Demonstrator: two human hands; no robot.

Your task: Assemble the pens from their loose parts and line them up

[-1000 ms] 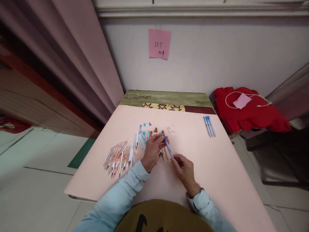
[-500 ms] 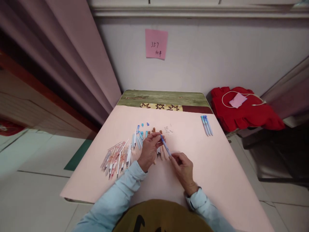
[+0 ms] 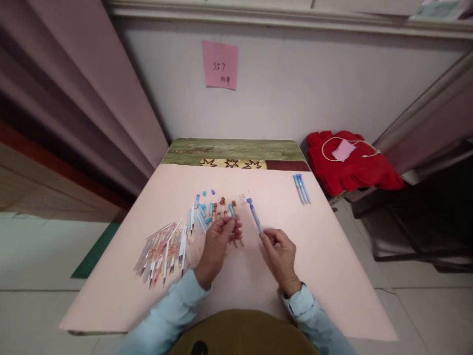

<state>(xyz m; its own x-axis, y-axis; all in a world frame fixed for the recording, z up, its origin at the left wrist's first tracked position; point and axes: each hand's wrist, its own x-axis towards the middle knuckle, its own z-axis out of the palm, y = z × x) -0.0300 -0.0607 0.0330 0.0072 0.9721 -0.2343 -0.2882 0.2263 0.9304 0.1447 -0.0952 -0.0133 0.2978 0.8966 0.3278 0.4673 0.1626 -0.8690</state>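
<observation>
My right hand [image 3: 281, 252] pinches a blue pen [image 3: 255, 217] near its lower end. The pen slants up and to the left, and a darker blue piece sits on its top. Beside it, my left hand [image 3: 217, 246] is off the pen, its fingers loosely curled and apart, with nothing visible in them. Under and beyond that hand lie brown-topped pen parts [image 3: 222, 200] and light blue barrels [image 3: 198, 222], partly covered by the fingers. Small clear bits, probably springs [image 3: 242, 198], rest behind the blue pen.
At left on the pink tabletop [image 3: 295, 291] is a heap of clear pinkish barrels and white refills [image 3: 158, 254]. Several blue pens [image 3: 302, 189] lie side by side at the far right. A red cloth [image 3: 332, 172] with a white cable is beyond the right edge.
My left hand has let go of the blue pen's top and moved left and down. The pen stays in my right hand, its upper end now free. The camera view has shifted.
</observation>
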